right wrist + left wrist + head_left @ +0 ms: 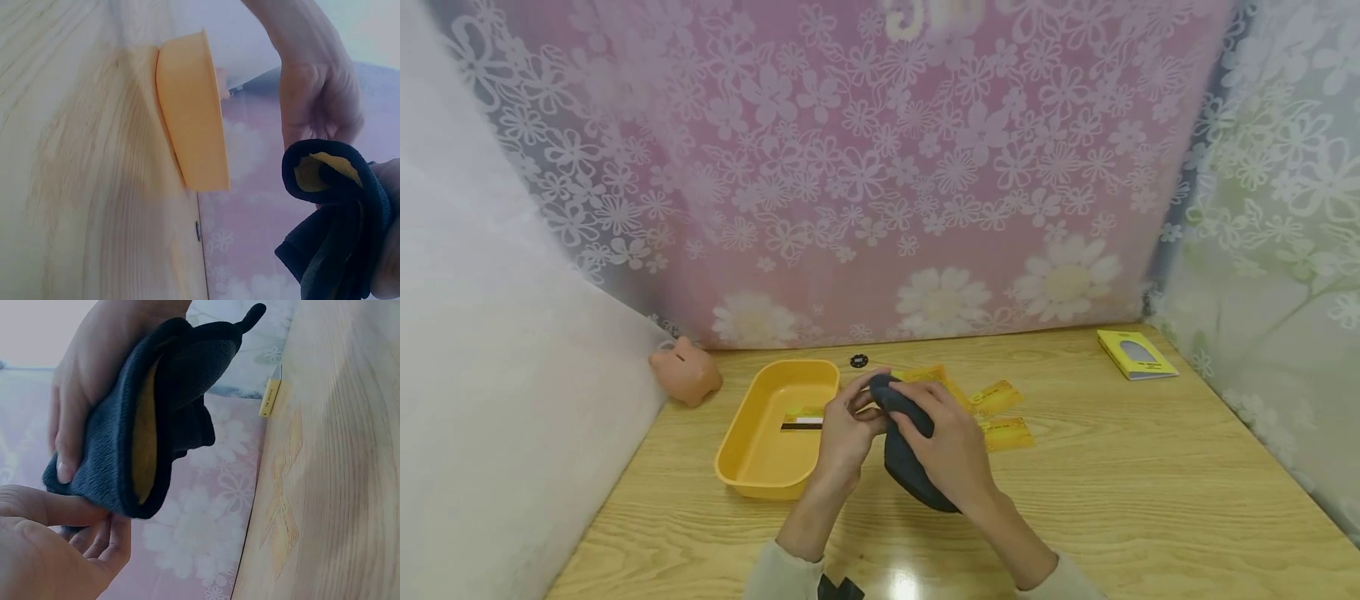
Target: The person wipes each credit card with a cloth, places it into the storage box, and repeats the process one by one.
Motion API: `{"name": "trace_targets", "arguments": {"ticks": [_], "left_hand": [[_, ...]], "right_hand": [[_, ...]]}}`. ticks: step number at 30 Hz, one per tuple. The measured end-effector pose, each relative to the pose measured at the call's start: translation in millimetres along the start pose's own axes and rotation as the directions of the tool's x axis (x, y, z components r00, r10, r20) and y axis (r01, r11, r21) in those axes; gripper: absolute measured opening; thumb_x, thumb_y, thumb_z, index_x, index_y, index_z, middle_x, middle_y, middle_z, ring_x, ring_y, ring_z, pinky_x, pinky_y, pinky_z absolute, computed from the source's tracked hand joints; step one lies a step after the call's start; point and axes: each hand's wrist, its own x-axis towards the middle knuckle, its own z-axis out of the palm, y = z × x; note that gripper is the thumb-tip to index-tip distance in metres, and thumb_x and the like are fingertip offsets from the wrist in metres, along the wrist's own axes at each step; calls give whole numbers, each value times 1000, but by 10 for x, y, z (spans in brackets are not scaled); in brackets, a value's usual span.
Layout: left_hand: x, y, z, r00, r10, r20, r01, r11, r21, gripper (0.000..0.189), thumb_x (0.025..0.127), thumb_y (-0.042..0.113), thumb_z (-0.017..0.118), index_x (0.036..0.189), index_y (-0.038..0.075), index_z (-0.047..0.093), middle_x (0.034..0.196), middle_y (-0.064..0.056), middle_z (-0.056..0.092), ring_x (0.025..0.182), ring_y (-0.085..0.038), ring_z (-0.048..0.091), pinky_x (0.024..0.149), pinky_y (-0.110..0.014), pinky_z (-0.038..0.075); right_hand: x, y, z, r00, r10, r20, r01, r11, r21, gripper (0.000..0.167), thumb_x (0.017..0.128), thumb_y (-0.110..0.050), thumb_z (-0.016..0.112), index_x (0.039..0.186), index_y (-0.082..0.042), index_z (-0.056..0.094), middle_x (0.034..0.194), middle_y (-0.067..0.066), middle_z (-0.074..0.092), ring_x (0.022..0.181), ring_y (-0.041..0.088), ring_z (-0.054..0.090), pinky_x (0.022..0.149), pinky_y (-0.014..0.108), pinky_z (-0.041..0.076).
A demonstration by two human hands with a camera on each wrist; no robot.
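Note:
A dark blue cloth (pixel 913 467) with a yellow inner side (pixel 145 437) is held up above the table, folded over on itself. My right hand (pixel 951 446) grips it from the right, thumb and fingers around the fold. At the cloth's upper left end, my left hand (pixel 847 429) pinches the edge between thumb and fingers. The left wrist view shows the left thumb (pixel 75 511) against the cloth's lower corner and a small loop (pixel 253 317) sticking out at the top. Seen from the right wrist, the cloth (pixel 331 244) curls into an open roll.
Left of my hands stands a yellow tray (pixel 737 442) holding a card with a black stripe (pixel 801 426). A piggy bank (pixel 686 372), a black chip (pixel 859 361), yellow-orange cards (pixel 997 398) and a yellow booklet (pixel 1137 356) lie around on the wooden table (pixel 1112 483).

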Motion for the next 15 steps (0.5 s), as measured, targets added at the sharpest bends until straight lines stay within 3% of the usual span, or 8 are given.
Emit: {"name": "trace_targets", "arguments": {"ticks": [3, 9, 15], "left_hand": [[-9, -7, -9, 1000, -15, -11, 15, 1000, -5, 58, 88, -13, 73, 138, 16, 68, 121, -14, 72, 82, -22, 75, 84, -39, 64], [-16, -27, -67, 999, -35, -9, 35, 998, -56, 59, 88, -17, 71, 139, 12, 67, 133, -18, 64, 82, -25, 74, 85, -45, 64], [17, -25, -132, 1000, -15, -18, 13, 998, -64, 59, 89, -22, 65, 138, 12, 68, 117, -15, 64, 70, -20, 71, 82, -47, 65]], "right_hand": [[-11, 62, -33, 1000, 1, -19, -1, 1000, -20, 39, 91, -16, 83, 129, -20, 74, 115, 4, 70, 95, 24, 73, 73, 40, 64], [-9, 205, -113, 997, -4, -81, 0, 999, -46, 41, 89, -13, 84, 129, -17, 74, 114, 8, 71, 89, 27, 74, 68, 40, 64], [13, 408, -153, 988, 18, -156, -27, 998, -58, 41, 88, -10, 85, 128, -13, 75, 112, 11, 71, 90, 31, 73, 67, 44, 64]]}}
